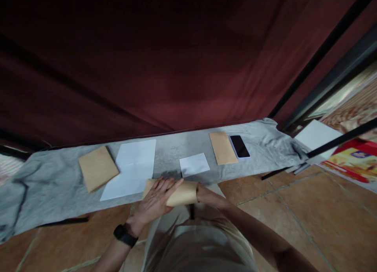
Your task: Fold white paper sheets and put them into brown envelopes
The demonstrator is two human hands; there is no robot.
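So the tan paper envelope (184, 195) was right in front of the person, at the near edge of the surface draped in crumpled grey cloth (167, 150) and partly over the lap. The left hand (160, 197), the one with the black wristwatch (126, 236), lay palm down across its left half, fingers stretched out over the paper rather than closed around it. My read is that it was there to keep the paper flat and steady. The right hand (203, 194) was at the opposite end, where the paper bowed into an open mouth, and its fingers looked tucked in there, which would help hold that end open. (Couldn't tell if they were pinching anything, the paper hid the tips.)

Just beyond the envelope was a small white rectangular paper (194, 164), within easy reach of both hands. To the left lay a large white sheet with faint creases (137, 162), and a thick-looking brown paper packet (97, 168) overlapped its edge or sat right against it, hard to say which. Over on the right, a flat light-brown paper envelope (222, 148) sat just beside a dark-screened phone with a pale rim (240, 147). Everything was spread out sideways, probably because the surface was so narrow front to back, with a dark red curtain (176, 87) hanging right behind it.
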